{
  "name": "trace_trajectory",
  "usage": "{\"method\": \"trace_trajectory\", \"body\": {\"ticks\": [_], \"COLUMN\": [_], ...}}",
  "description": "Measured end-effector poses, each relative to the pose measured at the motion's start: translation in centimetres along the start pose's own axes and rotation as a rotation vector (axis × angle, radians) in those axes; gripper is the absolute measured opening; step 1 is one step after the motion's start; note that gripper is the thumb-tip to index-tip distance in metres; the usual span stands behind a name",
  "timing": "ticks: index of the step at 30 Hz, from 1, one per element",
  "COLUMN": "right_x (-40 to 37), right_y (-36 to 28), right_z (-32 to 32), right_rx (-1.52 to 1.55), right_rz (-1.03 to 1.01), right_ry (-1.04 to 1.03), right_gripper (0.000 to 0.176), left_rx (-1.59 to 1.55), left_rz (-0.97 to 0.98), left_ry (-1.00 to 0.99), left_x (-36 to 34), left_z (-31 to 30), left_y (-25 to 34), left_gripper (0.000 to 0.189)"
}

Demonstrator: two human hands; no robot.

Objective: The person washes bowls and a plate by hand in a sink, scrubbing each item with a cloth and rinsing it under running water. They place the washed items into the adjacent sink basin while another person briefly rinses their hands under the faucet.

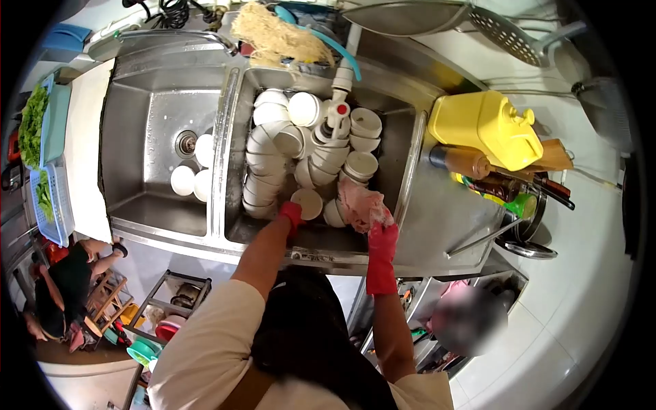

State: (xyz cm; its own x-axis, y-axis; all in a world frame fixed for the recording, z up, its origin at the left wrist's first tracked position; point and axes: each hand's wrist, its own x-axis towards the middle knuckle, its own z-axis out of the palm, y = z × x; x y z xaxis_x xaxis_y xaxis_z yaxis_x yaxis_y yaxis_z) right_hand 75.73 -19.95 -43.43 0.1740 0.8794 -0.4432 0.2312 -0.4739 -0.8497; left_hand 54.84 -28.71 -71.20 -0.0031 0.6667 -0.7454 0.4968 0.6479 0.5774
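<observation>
My left hand [292, 214], in a red rubber glove, is closed on the edge of a small white bowl [307, 204] low in the right sink basin [394, 164]. A wet pink cloth [360, 203] hangs bunched in my right hand [384, 236], which wears a matching glove and has its fingers wrapped round it. Beside the cloth, a tilted white bowl [333, 214] is partly covered by it. Stacks of white bowls [263, 154] fill the left and back of this basin. More bowls [361, 165] are stacked behind the cloth.
White bowls [183, 180] sit near the drain of the left basin [147, 137]. A white tap [336, 113] reaches over the right basin. On the right counter are a yellow jug [478, 126] and bottles [465, 162]. Green vegetables fill baskets [60, 212] at left. A person [63, 290] is at lower left.
</observation>
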Motion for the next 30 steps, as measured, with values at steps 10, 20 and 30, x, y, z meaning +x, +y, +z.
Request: {"method": "trace_trajectory", "body": {"ticks": [10,20,30], "right_x": [1.9,4.0,7.8], "right_y": [-2.1,0.4,6.9], "right_z": [-1.4,4.7,16.4], "right_rx": [0.152,0.055,-0.388], "right_rz": [-0.151,-0.258,-0.567], "right_ry": [0.045,-0.207,-0.371], "right_gripper": [0.030,0.032,0.021], "left_rx": [-1.393,-0.879,-0.854], "left_rz": [-0.473,-0.062,-0.162], "left_ry": [-1.561,-0.017,0.119], "left_x": [-2.7,-7.9,-10.7], "left_z": [-5.5,-10.0,-12.3], "left_y": [5.7,16.4,17.1], "left_gripper": [0.056,0.041,0.062]}}
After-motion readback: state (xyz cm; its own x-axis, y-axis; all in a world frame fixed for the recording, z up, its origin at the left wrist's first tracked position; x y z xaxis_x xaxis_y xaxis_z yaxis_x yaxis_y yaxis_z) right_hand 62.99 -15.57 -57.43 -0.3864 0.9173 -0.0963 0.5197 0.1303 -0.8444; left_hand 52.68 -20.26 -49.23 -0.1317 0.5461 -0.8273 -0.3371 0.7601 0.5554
